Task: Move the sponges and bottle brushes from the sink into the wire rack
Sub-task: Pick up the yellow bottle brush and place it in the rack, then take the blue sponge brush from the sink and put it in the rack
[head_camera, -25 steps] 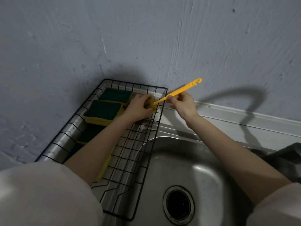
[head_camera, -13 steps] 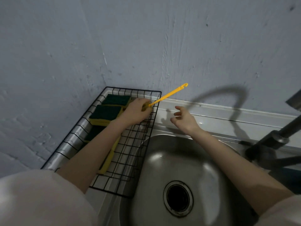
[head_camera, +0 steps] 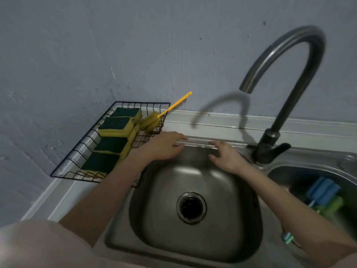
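A black wire rack (head_camera: 77, 149) stands on the counter left of the sink. Several yellow sponges with dark green tops (head_camera: 116, 125) lie in it. A yellow bottle brush (head_camera: 152, 120) rests in the rack's far right corner, its thin handle sticking out up and to the right over the rim. My left hand (head_camera: 164, 147) hovers with fingers spread over the left basin's (head_camera: 160, 192) back edge, holding nothing. My right hand (head_camera: 227, 156) is beside it, open and empty. In the right basin (head_camera: 301, 171) lie blue and green sponges (head_camera: 324, 194).
A curved grey tap (head_camera: 289, 60) with a dark base stands behind the divider between the two basins. The left basin shows only its round drain (head_camera: 191, 206). A blue-grey wall runs behind the counter and along the left side of the rack.
My left hand let go of the yellow brush, which now rests in the rack, and moved right to the sink's edge. My right hand came down toward the basin. The view shifted right.
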